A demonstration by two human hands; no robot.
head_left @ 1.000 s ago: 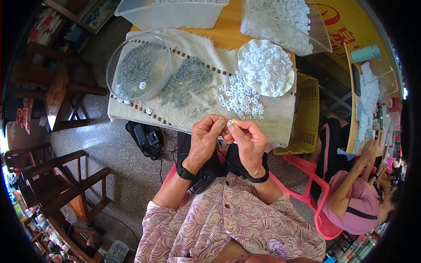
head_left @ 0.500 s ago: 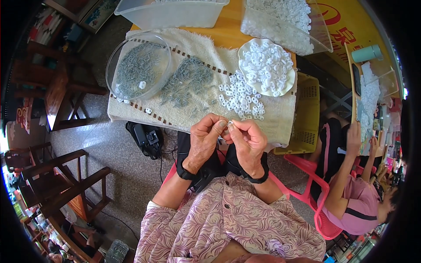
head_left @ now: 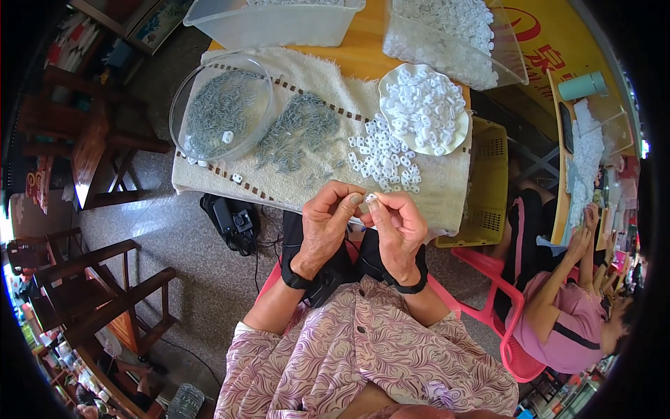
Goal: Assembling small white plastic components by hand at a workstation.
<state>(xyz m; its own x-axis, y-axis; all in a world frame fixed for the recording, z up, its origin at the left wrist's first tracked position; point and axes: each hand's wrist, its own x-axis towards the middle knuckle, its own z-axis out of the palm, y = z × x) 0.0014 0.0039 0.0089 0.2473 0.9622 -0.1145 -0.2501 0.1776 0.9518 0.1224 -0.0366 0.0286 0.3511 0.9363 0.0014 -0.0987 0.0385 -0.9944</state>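
Just past the towel's near edge, my left hand (head_left: 325, 225) and my right hand (head_left: 399, 232) meet, thumbs and fingertips pinched together. A small white plastic piece (head_left: 369, 198) shows at the right fingertips; anything in the left pinch is too small to make out. Beyond the hands, loose white two-holed plastic pieces (head_left: 382, 157) lie on the cream towel (head_left: 307, 68), beside a scalloped white plate (head_left: 463, 137) heaped with more. To their left is a spread of small thin grey parts (head_left: 296, 133). More of these fill a clear round bowl (head_left: 173, 115), with one white piece on top.
Two translucent bins (head_left: 272, 26) (head_left: 513, 52) stand at the table's far side. A yellow crate (head_left: 486, 181) is right of the table. On the right, a co-worker (head_left: 569, 321) sits on a red chair (head_left: 513, 300) at another table. Dark wooden chairs (head_left: 105, 286) stand left.
My hands stay almost in place, with slight fingertip shifts; more of the white piece shows now. The co-worker's hands have moved lower over the other table.
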